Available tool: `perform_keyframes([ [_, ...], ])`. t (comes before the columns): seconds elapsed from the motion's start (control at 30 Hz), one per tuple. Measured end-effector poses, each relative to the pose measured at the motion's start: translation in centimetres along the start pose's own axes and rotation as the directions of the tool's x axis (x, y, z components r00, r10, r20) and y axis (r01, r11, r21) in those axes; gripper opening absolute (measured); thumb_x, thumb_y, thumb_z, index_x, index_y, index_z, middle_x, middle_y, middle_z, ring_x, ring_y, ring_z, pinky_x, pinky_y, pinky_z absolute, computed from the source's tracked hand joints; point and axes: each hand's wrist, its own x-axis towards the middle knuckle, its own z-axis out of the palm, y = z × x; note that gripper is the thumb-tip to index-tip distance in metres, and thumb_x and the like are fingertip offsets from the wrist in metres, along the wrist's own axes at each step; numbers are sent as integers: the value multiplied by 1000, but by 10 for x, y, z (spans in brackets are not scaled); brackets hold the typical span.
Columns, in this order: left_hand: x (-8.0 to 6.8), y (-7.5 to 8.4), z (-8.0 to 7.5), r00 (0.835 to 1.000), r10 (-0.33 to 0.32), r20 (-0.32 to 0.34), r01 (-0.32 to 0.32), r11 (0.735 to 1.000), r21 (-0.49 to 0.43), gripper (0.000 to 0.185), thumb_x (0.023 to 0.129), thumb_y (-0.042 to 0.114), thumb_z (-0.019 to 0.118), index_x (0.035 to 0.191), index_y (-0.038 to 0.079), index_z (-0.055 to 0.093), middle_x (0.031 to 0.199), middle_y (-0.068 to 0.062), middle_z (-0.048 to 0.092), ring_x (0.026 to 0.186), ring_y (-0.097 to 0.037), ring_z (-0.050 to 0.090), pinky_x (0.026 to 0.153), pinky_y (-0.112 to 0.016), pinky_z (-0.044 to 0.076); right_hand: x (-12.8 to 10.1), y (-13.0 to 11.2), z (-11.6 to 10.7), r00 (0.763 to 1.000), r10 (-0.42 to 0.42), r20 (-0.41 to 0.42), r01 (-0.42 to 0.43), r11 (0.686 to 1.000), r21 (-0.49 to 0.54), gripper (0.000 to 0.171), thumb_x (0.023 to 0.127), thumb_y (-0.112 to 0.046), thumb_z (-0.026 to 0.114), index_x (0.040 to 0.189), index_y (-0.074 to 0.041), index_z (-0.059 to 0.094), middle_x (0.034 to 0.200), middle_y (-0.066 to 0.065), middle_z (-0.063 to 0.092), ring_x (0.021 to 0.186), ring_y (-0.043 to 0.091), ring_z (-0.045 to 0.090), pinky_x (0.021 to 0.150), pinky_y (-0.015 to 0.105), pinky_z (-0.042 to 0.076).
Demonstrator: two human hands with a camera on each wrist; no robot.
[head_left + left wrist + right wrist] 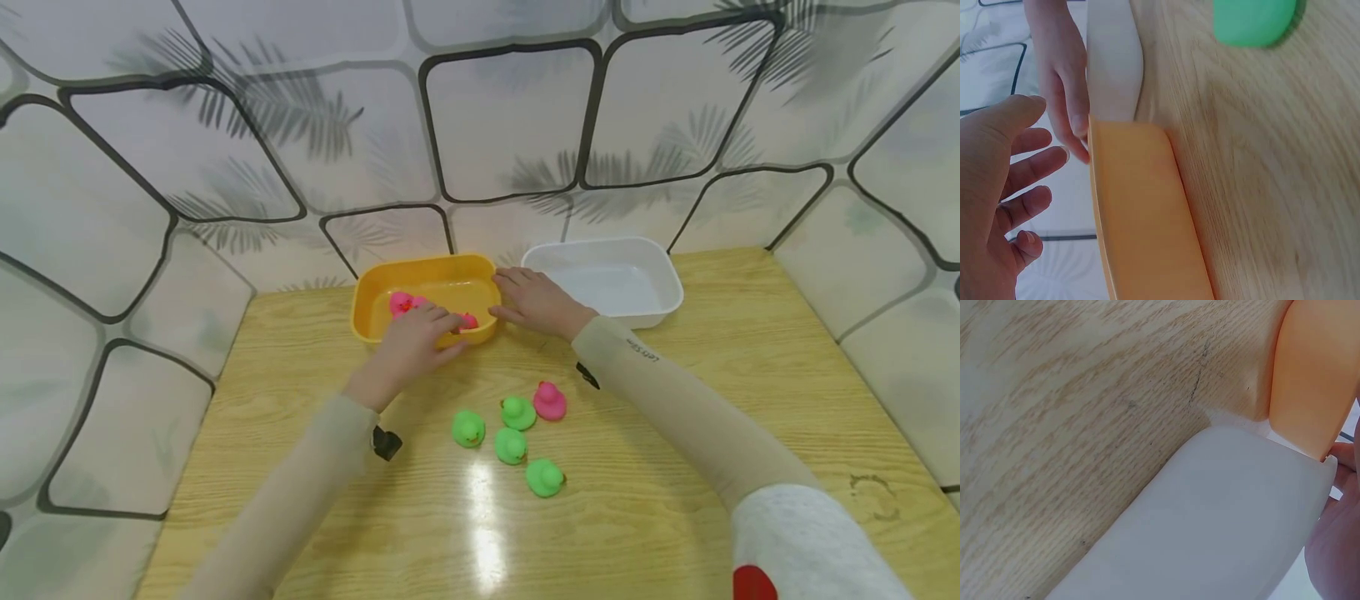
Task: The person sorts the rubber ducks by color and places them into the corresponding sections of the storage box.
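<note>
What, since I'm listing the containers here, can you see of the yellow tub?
The yellow tub is a shallow, open-topped, rounded rectangle with smooth walls and a thin rim, apparently plastic. It sits upright on the wooden table, left of the white tub in the head view. Pink ducks lie inside. The right grip appears to touch its right end; the left grip is over its front edge, contact unclear.

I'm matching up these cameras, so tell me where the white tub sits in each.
Head: the white tub is right of centre.
Left wrist: top, left of centre, partly cut off.
Right wrist: large, lower middle, running off the bottom edge.
Shared landmark: the yellow tub, near it in every view.
</note>
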Motion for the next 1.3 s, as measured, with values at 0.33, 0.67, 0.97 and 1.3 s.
perform_keyframes([
  [0.33, -2, 25, 8, 997, 44, 64, -41, 998, -42, 31, 95, 29, 78, 118, 8, 76, 112, -6, 74, 104, -28, 62, 95, -45, 52, 0, -1, 1, 999, -15, -30, 14, 1000, -28, 65, 109, -40, 54, 152, 8, 45, 157, 25, 45, 145, 42, 41, 119, 55, 34],
  [0.67, 3, 59, 24, 973, 117, 198, -108, 993, -55, 40, 99, 42, 71, 128, 14, 73, 122, 0, 73, 117, -23, 61, 102, -45, 49, -1, -3, 0, 1000, 1, -4, -1, 1000, -18, 66, 109, -40, 53, 153, 8, 43, 159, 25, 42, 147, 42, 38, 121, 56, 31],
  [0.97, 14, 79, 42, 940, 109, 324, -103, 994, -35, 42, 101, 39, 69, 138, 18, 68, 133, 0, 69, 127, -22, 58, 107, -46, 46, 0, -2, -1, 999, 27, 19, -27, 1000, -10, 68, 109, -43, 51, 155, 6, 41, 161, 23, 40, 149, 40, 36, 122, 55, 28],
  [1.3, 21, 92, 58, 920, 71, 385, -92, 995, 38, 44, 102, 48, 65, 138, 22, 67, 130, 1, 67, 123, -20, 57, 101, -40, 47, 1, -2, -1, 999, 25, 26, -25, 1000, -3, 68, 110, -44, 50, 155, 6, 41, 162, 23, 39, 149, 41, 35, 122, 55, 28],
])
